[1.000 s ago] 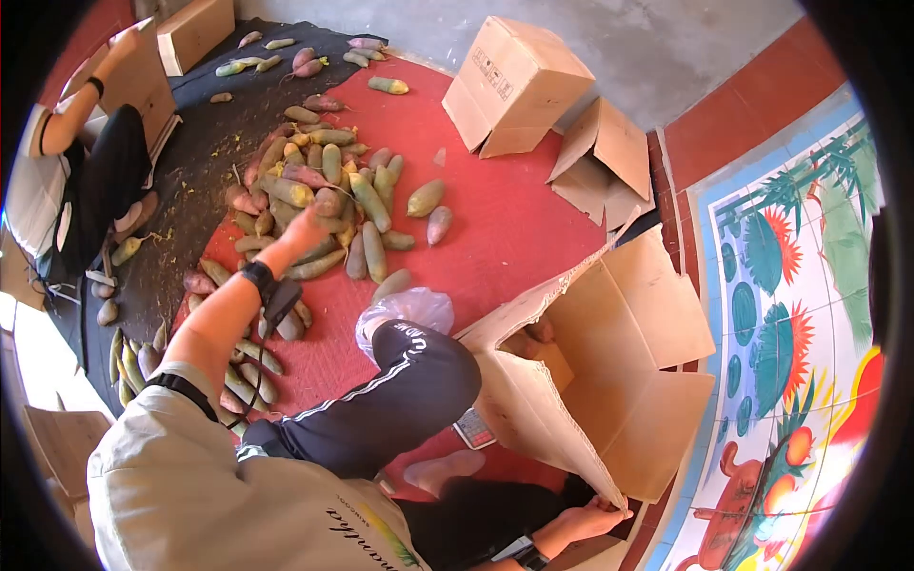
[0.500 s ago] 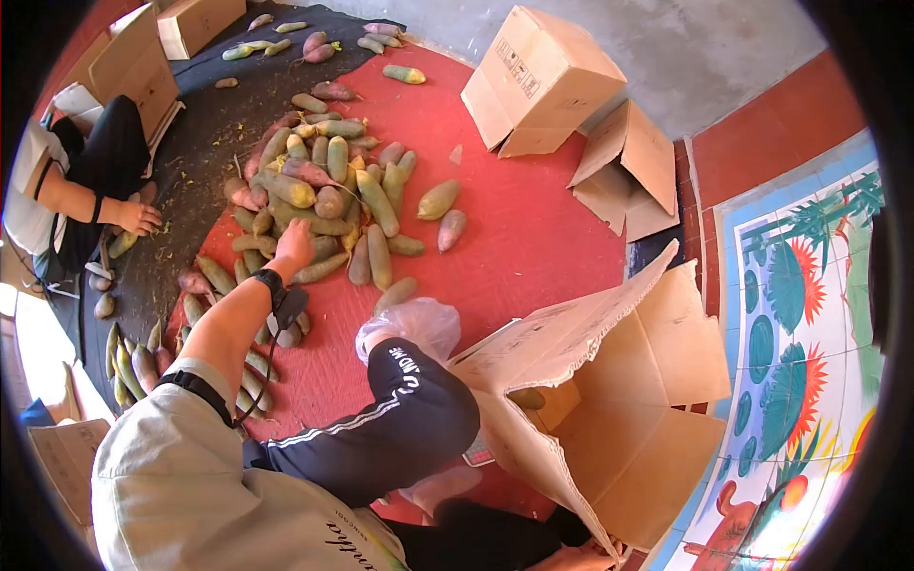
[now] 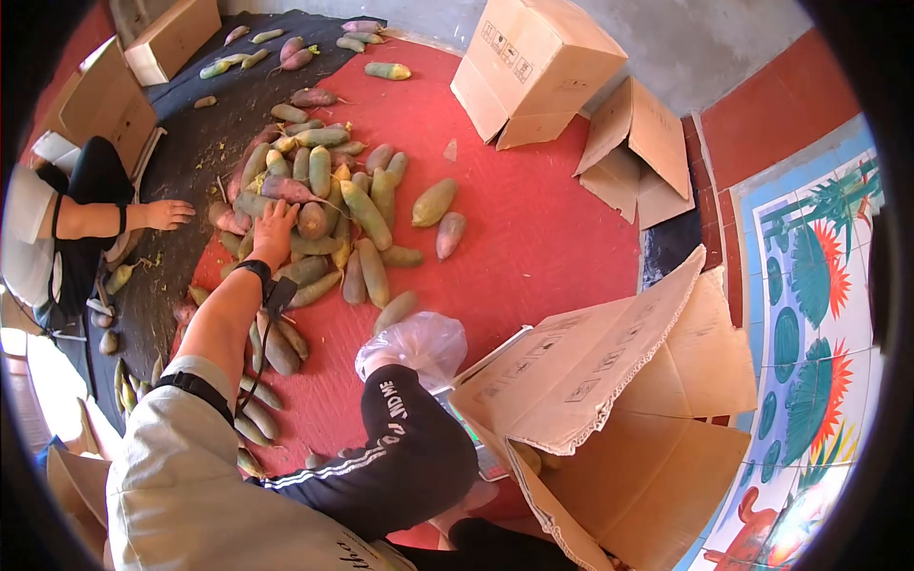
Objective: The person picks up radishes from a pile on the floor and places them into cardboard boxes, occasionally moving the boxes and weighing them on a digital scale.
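My left hand (image 3: 274, 233) rests at the near side of a pile of green and purple radishes, palm down with its fingers spread. Its fingertips are beside a purple radish (image 3: 290, 188) and touch or hover over the pile; the contact is not clear. A round-ended brown radish (image 3: 312, 221) lies just right of it. My right hand is not in view. Below the pile, a clear plastic bag (image 3: 428, 344) is around the end of my bent leg in dark striped trousers (image 3: 419, 457).
An open cardboard box (image 3: 619, 476) stands at the lower right, partly over a flat device. Two more boxes (image 3: 538, 71) (image 3: 643, 143) are at the back right. A co-worker's hand (image 3: 169, 214) reaches over the black cloth (image 3: 181, 171) at left. Loose radishes lie around the red mat (image 3: 533, 247).
My left hand has moved slightly left and up over the pile, its fingers now more spread. My right hand has left the view at the bottom. The co-worker's hand is extended further right.
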`<control>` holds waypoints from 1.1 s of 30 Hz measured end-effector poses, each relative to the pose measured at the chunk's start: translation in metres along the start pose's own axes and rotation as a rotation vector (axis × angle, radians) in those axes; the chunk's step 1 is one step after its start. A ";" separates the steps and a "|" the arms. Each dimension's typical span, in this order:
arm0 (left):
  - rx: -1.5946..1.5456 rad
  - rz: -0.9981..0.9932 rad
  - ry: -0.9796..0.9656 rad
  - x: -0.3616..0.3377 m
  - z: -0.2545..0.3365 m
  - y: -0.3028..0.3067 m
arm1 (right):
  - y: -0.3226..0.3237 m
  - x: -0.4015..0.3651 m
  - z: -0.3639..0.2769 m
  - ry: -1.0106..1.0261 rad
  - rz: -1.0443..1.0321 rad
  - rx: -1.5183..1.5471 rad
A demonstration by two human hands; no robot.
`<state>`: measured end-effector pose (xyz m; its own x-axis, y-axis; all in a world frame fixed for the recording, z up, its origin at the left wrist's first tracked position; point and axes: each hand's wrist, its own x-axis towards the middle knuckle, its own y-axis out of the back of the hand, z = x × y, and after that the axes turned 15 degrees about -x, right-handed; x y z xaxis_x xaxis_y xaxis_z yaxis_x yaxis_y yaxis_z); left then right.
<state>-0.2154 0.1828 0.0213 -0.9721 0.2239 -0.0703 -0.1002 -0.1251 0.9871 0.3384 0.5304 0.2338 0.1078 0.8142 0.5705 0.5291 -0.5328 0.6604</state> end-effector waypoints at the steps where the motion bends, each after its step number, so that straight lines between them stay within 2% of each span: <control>1: 0.006 0.002 -0.005 0.004 0.001 0.003 | -0.001 0.001 0.000 -0.007 -0.003 0.003; 3: 0.217 -0.084 -0.011 0.007 0.007 0.006 | -0.003 0.002 -0.002 -0.014 -0.005 0.006; 4: 0.219 -0.086 -0.015 0.006 0.006 0.003 | -0.003 0.002 -0.002 -0.018 -0.005 0.005; 6: 0.375 0.011 -0.103 0.007 0.001 -0.004 | -0.003 0.002 -0.002 -0.028 -0.006 0.011; 10: 0.388 -0.022 -0.102 -0.001 -0.001 -0.011 | -0.003 0.002 -0.002 -0.045 -0.010 0.022; 12: 0.352 -0.078 -0.198 -0.015 -0.004 -0.005 | -0.004 0.002 -0.002 -0.062 -0.021 0.038; 14: 0.329 -0.082 -0.212 -0.034 -0.012 -0.013 | -0.003 0.003 0.000 -0.073 -0.028 0.053; 16: 0.290 -0.243 -0.237 -0.065 -0.012 -0.016 | -0.001 0.002 0.000 -0.084 -0.033 0.072; 17: 0.289 -0.236 -0.238 -0.082 -0.011 -0.015 | 0.001 -0.001 0.000 -0.096 -0.039 0.084; 19: 0.400 -0.208 -0.484 -0.117 -0.006 -0.005 | 0.001 -0.001 0.007 -0.111 -0.043 0.111; 22: 0.337 -0.293 -0.460 -0.140 0.008 0.012 | 0.004 0.000 0.012 -0.177 -0.065 0.193; 26: 0.274 -0.235 -0.476 -0.149 0.014 0.027 | 0.033 -0.005 0.009 -0.234 -0.043 0.199; 28: 0.268 -0.210 -0.508 -0.150 0.019 0.036 | 0.052 -0.007 0.010 -0.369 -0.021 0.294; 32: 0.169 -0.175 -0.547 -0.151 0.030 0.049 | 0.077 -0.009 0.037 -0.325 0.082 0.260; 33: 0.169 -0.167 -0.561 -0.153 0.037 0.056 | 0.077 -0.006 0.055 -0.401 0.029 0.584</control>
<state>-0.0640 0.1774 0.0930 -0.6815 0.7080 -0.1849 -0.1616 0.1007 0.9817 0.4250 0.4972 0.2543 0.3712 0.8835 0.2858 0.8740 -0.4364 0.2136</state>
